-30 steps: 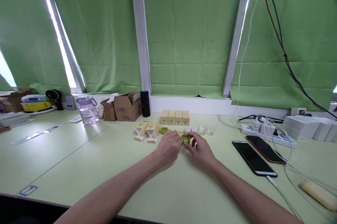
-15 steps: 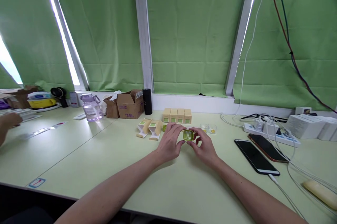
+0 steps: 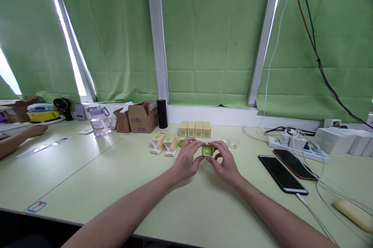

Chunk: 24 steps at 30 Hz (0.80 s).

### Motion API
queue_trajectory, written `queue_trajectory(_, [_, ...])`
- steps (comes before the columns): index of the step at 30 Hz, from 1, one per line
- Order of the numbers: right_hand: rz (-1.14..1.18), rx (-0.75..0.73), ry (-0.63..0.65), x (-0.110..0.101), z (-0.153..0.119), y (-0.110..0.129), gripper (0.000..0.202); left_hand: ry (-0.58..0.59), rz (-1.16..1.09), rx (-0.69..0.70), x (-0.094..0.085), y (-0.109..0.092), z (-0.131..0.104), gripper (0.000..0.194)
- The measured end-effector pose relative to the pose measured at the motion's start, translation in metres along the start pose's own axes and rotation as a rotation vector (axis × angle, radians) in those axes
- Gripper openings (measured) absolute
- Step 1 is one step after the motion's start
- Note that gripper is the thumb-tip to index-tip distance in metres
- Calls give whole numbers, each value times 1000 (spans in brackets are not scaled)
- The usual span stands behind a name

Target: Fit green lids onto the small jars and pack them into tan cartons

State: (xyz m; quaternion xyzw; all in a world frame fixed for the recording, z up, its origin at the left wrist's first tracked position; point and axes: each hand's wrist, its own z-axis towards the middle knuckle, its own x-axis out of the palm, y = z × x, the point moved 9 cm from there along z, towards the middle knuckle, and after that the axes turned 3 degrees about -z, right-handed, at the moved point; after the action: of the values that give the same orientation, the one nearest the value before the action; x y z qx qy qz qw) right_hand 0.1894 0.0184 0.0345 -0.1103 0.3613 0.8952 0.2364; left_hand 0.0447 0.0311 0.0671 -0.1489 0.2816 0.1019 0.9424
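Observation:
Between both hands, just above the table, is a small green square container (image 3: 208, 150). My left hand (image 3: 189, 158) grips its left side with thumb and fingers, and my right hand (image 3: 224, 159) grips the right side. Behind them several small tan boxes (image 3: 195, 129) stand in a row. To the left of my left hand lie two opened tan cartons (image 3: 171, 144) with green labels. Another green piece (image 3: 181, 143) is partly hidden behind my left hand. Clear round plastic pieces (image 3: 233, 144), one with a yellow spot, lie beyond my right hand.
At the right are a black phone (image 3: 282, 174), a brown phone (image 3: 294, 163), a power strip (image 3: 298, 150), cables and white boxes (image 3: 335, 140). A cardboard box (image 3: 142, 118), black cylinder (image 3: 162, 113) and purple jug (image 3: 100, 121) stand back left. Another person's hand (image 3: 36, 130) is far left.
The green container is tilted a little differently between my hands, its inside now plainer. The other person's hand has moved right and away. The view has shifted slightly.

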Motion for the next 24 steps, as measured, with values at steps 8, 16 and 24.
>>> queue_trajectory(8, [-25,-9,-10,-1,0,-2,44,9,-68,-56,2,9,0,38])
queue_trajectory(16, [-97,7,-5,0,-2,-9,50,16,-179,-229,5,23,-1,23])
queue_trajectory(24, [-147,-1,25,4,-3,-14,54,5,-225,-422,10,45,-5,27])
